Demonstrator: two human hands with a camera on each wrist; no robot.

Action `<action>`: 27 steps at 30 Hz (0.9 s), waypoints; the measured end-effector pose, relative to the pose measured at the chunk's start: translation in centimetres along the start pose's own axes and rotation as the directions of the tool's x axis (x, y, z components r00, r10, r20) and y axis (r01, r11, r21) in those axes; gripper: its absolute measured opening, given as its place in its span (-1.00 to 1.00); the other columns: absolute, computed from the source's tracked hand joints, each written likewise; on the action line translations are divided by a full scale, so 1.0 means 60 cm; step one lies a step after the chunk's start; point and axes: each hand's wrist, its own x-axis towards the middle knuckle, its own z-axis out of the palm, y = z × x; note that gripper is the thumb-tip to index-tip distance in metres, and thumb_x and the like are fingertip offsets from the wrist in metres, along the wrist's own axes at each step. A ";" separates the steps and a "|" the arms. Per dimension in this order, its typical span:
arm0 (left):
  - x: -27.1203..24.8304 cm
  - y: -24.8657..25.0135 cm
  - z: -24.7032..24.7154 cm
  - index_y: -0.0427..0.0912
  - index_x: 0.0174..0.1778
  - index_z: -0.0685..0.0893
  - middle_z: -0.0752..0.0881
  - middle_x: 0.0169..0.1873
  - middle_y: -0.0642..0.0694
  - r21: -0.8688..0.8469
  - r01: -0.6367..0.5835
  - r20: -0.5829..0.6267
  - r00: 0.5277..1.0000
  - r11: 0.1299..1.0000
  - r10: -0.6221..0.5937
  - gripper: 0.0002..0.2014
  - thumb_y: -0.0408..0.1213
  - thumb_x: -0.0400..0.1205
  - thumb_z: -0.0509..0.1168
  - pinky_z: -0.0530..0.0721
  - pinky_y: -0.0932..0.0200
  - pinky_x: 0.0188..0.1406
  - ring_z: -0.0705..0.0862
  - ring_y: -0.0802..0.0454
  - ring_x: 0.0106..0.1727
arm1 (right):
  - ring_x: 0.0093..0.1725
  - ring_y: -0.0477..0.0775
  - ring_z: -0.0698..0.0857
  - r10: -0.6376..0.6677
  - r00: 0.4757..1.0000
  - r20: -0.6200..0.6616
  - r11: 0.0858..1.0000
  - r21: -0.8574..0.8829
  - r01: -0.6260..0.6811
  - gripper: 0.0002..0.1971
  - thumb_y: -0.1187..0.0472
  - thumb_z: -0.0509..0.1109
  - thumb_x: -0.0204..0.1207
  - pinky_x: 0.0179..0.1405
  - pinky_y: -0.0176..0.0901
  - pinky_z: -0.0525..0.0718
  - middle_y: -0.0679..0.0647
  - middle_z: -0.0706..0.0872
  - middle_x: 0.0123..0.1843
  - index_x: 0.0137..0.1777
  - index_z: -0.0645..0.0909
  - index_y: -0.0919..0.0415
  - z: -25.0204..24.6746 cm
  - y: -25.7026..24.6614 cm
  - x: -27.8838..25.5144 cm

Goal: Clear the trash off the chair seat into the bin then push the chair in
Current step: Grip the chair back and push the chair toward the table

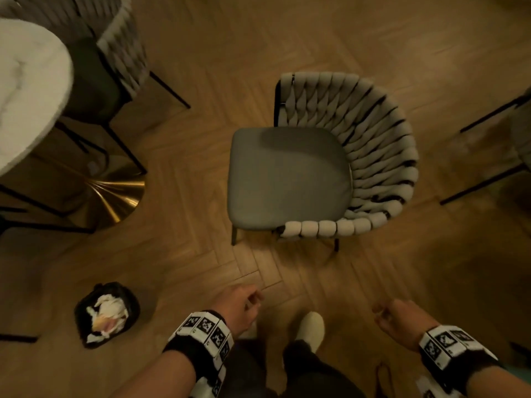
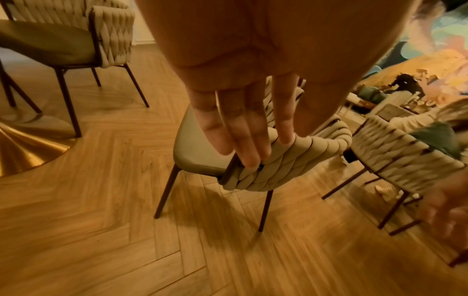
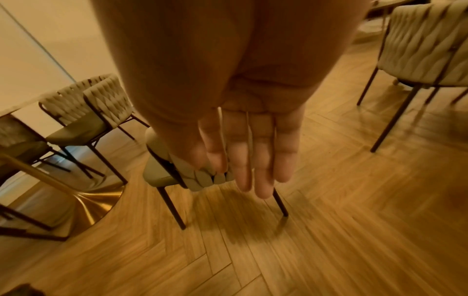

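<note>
The chair (image 1: 290, 173) with a grey seat and woven cream backrest (image 1: 382, 156) stands on the wood floor ahead of me; its seat is bare. A small black bin (image 1: 107, 314) at lower left holds crumpled white trash (image 1: 109, 313). My left hand (image 1: 244, 303) hangs near my legs, fingers relaxed, holding nothing. My right hand (image 1: 393, 317) hangs at the right, loosely curled and empty. In the left wrist view the left fingers (image 2: 243, 130) point straight toward the chair (image 2: 278, 160). The right wrist view shows the right fingers (image 3: 253, 156) extended before the chair (image 3: 177, 172).
A round white marble table (image 1: 28, 93) on a gold pedestal base (image 1: 115, 193) stands at the left, with another woven chair (image 1: 120, 47) tucked by it. Legs of a third chair (image 1: 494, 156) show at the right. My white shoe (image 1: 310, 328) is below the chair.
</note>
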 end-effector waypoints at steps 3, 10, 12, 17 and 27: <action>0.038 0.032 0.008 0.27 0.00 0.58 0.65 -0.04 0.19 -0.041 -0.027 -0.056 0.998 0.999 0.025 -0.83 -0.12 0.57 0.30 0.70 0.13 0.05 0.63 0.23 -0.07 | 0.04 0.00 0.75 -0.001 1.000 0.010 0.997 -0.073 0.002 -0.72 0.04 0.25 0.54 0.06 -0.18 0.65 0.00 0.81 0.03 0.20 0.64 -0.01 -0.068 0.030 0.046; 0.154 0.092 0.007 0.18 -0.01 0.61 0.68 -0.08 0.14 -0.091 -0.078 -0.143 0.988 0.993 0.065 -0.88 -0.11 0.60 0.21 0.64 0.18 -0.07 0.61 0.22 -0.08 | 0.04 0.02 0.74 -0.094 0.995 -0.042 0.966 -0.247 0.080 -0.72 0.04 0.26 0.55 0.07 -0.13 0.67 0.02 0.80 0.04 0.21 0.62 0.01 -0.241 0.067 0.136; 0.175 0.120 0.013 0.22 -0.04 0.58 0.65 -0.13 0.17 -0.125 -0.046 -0.140 0.990 0.991 0.028 -0.90 -0.09 0.59 0.23 0.63 0.19 -0.12 0.61 0.24 -0.12 | 0.05 0.03 0.74 -0.121 0.993 -0.015 0.942 -0.316 0.110 -0.70 0.03 0.26 0.54 0.07 -0.14 0.66 0.02 0.81 0.03 0.23 0.62 0.02 -0.298 0.082 0.152; 0.256 0.225 0.045 0.16 0.04 0.60 0.69 -0.01 0.11 -0.162 -0.050 -0.218 0.976 0.986 0.014 -0.83 -0.06 0.56 0.20 0.66 0.01 0.10 0.63 0.15 0.01 | 0.09 0.13 0.73 -0.279 0.960 0.000 0.848 -0.469 0.247 -0.72 0.04 0.25 0.56 0.07 -0.06 0.65 0.08 0.78 0.07 0.23 0.58 0.01 -0.454 0.140 0.245; 0.473 0.520 0.150 0.01 0.24 0.55 0.61 0.21 0.02 -0.470 0.222 -0.318 0.861 0.854 -0.398 -0.72 -0.04 0.64 0.18 0.44 0.18 0.12 0.55 0.02 0.21 | 0.31 0.20 0.61 -0.686 0.593 0.422 0.175 -0.696 0.697 -0.47 -0.22 0.11 0.50 0.31 0.13 0.61 0.09 0.68 0.27 0.30 0.59 0.06 -0.671 0.194 0.500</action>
